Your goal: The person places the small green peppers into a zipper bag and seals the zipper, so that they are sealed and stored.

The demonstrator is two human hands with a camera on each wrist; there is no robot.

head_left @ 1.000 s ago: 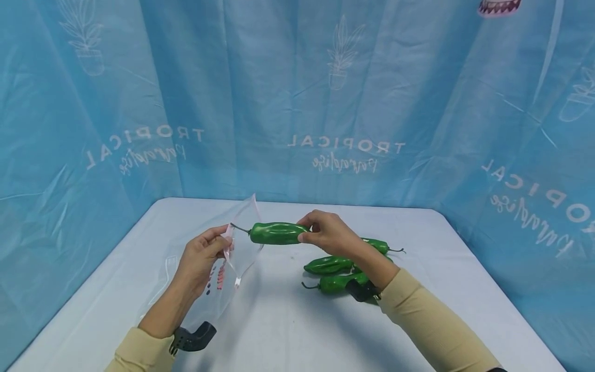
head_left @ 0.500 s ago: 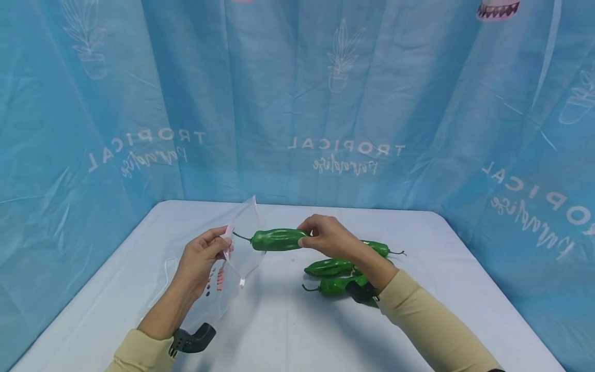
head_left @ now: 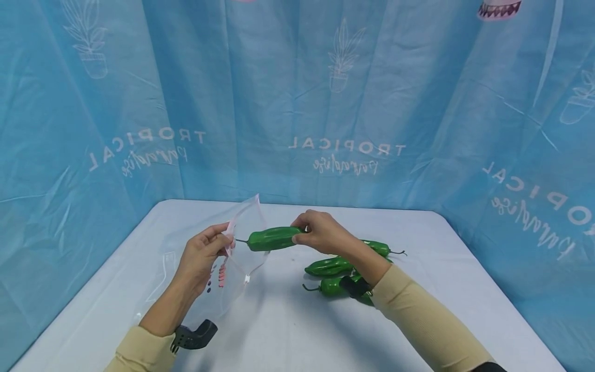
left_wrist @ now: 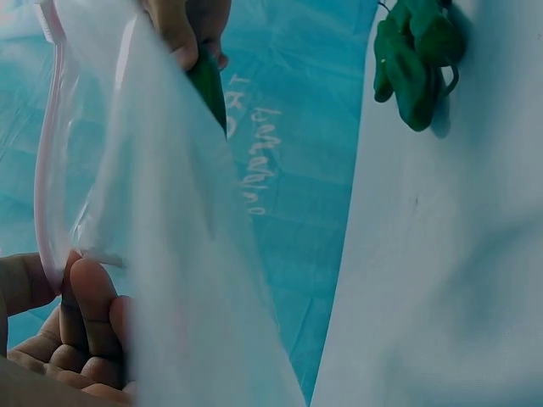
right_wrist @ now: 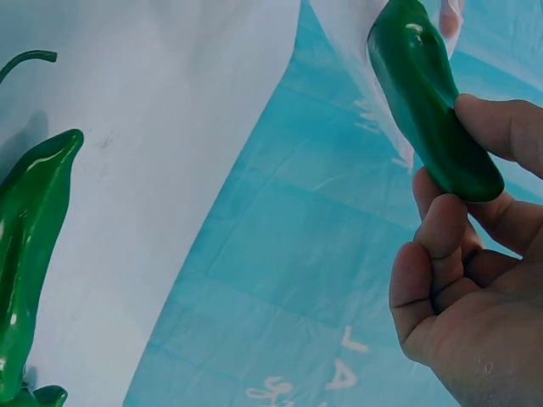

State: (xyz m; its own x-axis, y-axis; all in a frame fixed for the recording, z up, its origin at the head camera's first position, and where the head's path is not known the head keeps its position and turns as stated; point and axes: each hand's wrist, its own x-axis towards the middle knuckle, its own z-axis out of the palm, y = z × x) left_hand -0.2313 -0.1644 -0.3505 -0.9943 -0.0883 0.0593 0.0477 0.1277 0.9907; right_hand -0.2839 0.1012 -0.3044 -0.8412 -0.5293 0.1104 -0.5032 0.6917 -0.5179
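Observation:
My left hand pinches the pink-edged rim of a clear zip bag, which hangs with its mouth spread toward the right. In the left wrist view the bag covers much of the picture. Between thumb and fingers, my right hand holds a green chili pepper by its blunt end, stem pointing left. The pepper's stem end is at the bag's mouth; how deep it reaches in is hard to tell. From the right wrist, the pepper shows in front of the bag, gripped by my right hand.
Several more green peppers lie in a group on the white table, partly hidden under my right forearm. A blue printed curtain surrounds the table at the back and sides.
The right hand has brought the pepper slightly left, closer to the bag, after a small dip. The bag's mouth has widened a little to the right. The peppers on the table stay put.

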